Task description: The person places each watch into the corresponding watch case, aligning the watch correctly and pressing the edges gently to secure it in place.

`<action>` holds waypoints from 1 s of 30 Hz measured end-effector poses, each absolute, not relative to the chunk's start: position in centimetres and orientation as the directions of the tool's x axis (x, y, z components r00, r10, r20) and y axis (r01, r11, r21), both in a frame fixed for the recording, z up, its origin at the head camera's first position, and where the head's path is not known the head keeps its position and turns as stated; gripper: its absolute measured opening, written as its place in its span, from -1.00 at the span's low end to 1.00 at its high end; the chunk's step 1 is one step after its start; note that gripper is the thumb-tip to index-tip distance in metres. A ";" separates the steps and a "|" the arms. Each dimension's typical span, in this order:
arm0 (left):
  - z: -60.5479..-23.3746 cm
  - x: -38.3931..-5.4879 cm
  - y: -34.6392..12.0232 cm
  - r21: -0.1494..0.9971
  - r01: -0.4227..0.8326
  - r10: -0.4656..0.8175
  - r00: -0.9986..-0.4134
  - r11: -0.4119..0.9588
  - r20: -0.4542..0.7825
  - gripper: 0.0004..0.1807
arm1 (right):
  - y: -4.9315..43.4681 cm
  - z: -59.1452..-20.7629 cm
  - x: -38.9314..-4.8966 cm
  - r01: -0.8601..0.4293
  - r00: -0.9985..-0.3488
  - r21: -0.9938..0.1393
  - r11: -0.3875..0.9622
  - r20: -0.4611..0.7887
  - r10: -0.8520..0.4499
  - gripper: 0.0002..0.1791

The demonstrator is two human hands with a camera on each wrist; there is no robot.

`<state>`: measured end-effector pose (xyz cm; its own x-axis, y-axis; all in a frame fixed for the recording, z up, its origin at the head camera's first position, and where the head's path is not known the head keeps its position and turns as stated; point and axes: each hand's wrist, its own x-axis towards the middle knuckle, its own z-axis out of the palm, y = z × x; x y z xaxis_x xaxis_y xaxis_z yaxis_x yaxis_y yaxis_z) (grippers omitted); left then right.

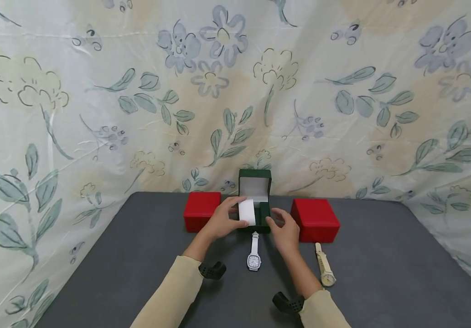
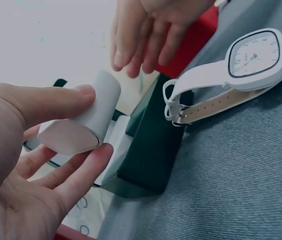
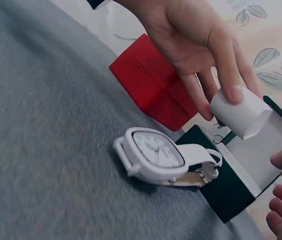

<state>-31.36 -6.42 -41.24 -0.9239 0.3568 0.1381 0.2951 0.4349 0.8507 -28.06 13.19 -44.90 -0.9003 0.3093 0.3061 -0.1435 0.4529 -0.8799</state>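
Observation:
My left hand (image 1: 225, 218) pinches a white watch cushion (image 1: 247, 212) between thumb and fingers, over the left part of a green watch box (image 1: 255, 173) whose lid stands raised. In the left wrist view the cushion (image 2: 107, 95) is a rounded roll with a flat end. At the box's right side is my right hand (image 1: 285, 230), fingers loosely bent and holding nothing. A white wristwatch (image 1: 253, 261) lies face up in front of the box, its strap toward it; the right wrist view shows its white square-rounded case (image 3: 158, 152) close up.
One red box (image 1: 202, 207) stands left of the green box, behind my left hand. Another red box (image 1: 316, 218) is to the right, with a cream wristwatch (image 1: 326, 271) lying in front. A floral cloth (image 1: 219, 91) hangs behind the dark grey table (image 1: 137, 255).

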 end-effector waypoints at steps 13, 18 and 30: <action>-41.5 -30.2 -7.3 0.887 0.298 0.360 -0.918 0.352 0.166 -0.24 | 14.6 -44.5 -26.5 -0.192 -0.974 -0.799 0.570 0.227 -0.010 -0.66; -41.9 -29.9 -7.5 0.899 0.281 0.352 -0.923 0.336 0.157 -0.24 | 14.7 -44.4 -26.3 -0.216 -0.976 -0.779 0.588 0.179 -0.122 -0.63; -42.2 -30.0 -7.7 0.887 0.305 0.398 -0.904 0.348 0.155 -0.23 | 14.3 -44.8 -26.4 -0.228 -0.969 -0.732 0.642 0.106 -0.223 -0.45</action>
